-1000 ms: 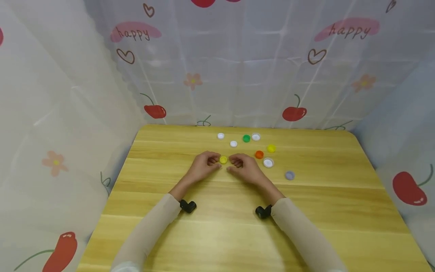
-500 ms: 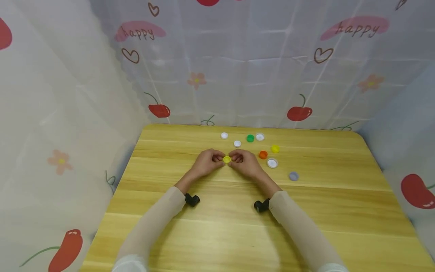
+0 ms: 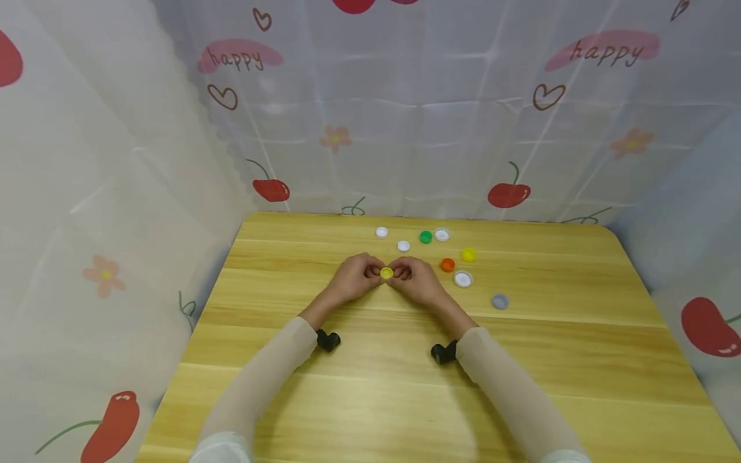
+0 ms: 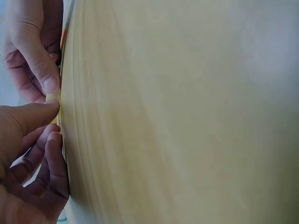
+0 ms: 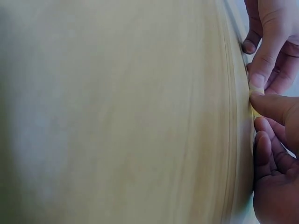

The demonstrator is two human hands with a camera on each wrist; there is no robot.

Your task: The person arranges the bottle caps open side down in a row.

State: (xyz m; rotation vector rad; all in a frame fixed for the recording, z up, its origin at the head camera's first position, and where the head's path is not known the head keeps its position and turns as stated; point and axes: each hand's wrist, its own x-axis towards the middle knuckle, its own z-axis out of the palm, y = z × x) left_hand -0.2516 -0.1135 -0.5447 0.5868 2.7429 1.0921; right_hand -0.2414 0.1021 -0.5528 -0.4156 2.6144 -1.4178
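Observation:
Low over the table, a small round yellow bottle cap (image 3: 386, 273) sits between the two hands, its inside facing up. My left hand (image 3: 354, 278) pinches its left side between thumb and curled fingers. From the other side my right hand (image 3: 418, 281) pinches it the same way, so the fingertips of both hands nearly meet. In the left wrist view, only a yellow sliver of the cap (image 4: 53, 120) shows behind the thumbs. The right wrist view also has most of the cap covered by the thumbs (image 5: 266, 103).
Behind and right of the hands lie several caps: two small white, a green (image 3: 426, 237), a clear-rimmed white (image 3: 442, 235), an orange (image 3: 448, 265), a second yellow (image 3: 469, 255), a larger white (image 3: 463, 279) and a grey (image 3: 500, 301). A printed curtain (image 3: 405, 128) encloses the wooden table (image 3: 376, 399).
A second ago both hands stood slightly apart from the yellow bottle cap. They have since closed in and taken hold of it from both sides. The view has shifted slightly.

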